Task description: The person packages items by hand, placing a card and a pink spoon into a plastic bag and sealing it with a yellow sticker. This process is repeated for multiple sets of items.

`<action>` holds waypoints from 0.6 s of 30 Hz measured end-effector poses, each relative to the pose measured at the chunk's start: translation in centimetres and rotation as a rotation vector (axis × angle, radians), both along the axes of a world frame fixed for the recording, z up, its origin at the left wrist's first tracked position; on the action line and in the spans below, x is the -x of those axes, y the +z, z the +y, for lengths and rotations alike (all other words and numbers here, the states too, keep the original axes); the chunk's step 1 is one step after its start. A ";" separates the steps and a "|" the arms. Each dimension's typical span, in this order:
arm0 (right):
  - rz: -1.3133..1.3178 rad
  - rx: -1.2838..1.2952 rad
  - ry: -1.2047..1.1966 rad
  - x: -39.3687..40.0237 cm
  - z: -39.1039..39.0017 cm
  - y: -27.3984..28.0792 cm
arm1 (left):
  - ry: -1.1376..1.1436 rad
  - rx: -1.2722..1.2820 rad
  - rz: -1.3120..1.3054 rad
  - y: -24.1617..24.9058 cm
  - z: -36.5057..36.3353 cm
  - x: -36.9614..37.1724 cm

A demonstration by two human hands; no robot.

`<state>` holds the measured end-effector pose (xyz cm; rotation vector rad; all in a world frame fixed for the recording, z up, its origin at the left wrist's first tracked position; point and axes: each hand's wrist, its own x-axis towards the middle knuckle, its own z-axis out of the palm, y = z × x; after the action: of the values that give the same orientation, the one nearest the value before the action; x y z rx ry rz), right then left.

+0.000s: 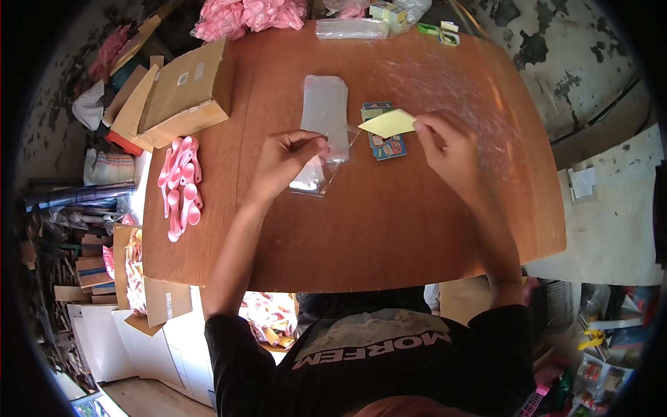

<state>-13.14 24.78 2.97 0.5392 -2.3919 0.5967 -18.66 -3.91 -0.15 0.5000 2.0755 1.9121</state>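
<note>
Between the thumb and fingers of my left hand (pixel 295 158) is the edge of a clear plastic bag (pixel 313 179), which hangs over the table. Beneath and behind it lies a stack of clear plastic bags (pixel 325 101). My right hand (pixel 445 141) pinches a pale yellow card (pixel 388 124) by its right end. The card is above a pile of blue printed cards (pixel 390 149) and partly covers it. Its left tip is close to the clear bag; whether they touch is hard to tell.
Pink spoons (pixel 182 184) lie at the left of the brown table (pixel 389 236). Behind them sits a cardboard box (pixel 186 87). Pink bagged items (pixel 250 14), a clear plastic packet (pixel 351 28) and a green tape dispenser (pixel 438 32) are at the far edge.
</note>
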 end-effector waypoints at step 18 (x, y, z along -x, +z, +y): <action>-0.204 0.746 0.072 8.5 -0.1 4.3 | -0.043 -0.100 0.113 3.9 3.6 7.3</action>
<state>-21.62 24.70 7.27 0.2363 -2.1066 1.5394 -25.94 -0.35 3.74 0.6843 2.0259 2.0136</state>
